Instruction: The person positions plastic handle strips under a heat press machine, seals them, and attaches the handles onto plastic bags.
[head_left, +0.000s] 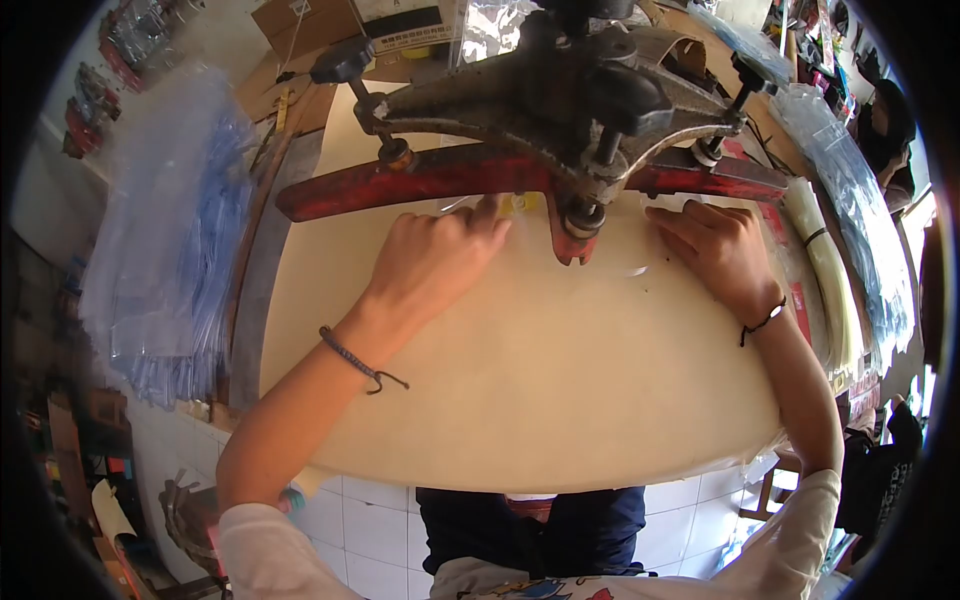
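Note:
A pale cream board (pixel 540 380) covers the work surface in front of me. Above its far part stands a machine head with black knobs (pixel 630 100) and a long red bar (pixel 430 178). My left hand (pixel 440 250) rests on the board just below the bar's left half, its fingers bent and the fingertips near the bar, by a small yellow piece (pixel 520 204). My right hand (pixel 722 250) lies below the bar's right end, fingers curled toward the board. What either hand's fingertips touch is too small or hidden to make out.
Stacked clear bluish plastic sheets (pixel 170 250) lie at the left. More plastic bundles (pixel 850 200) and a tied pale roll (pixel 825 260) are at the right. A cardboard box (pixel 305 35) stands at the back left. Another person (pixel 885 130) is at the far right.

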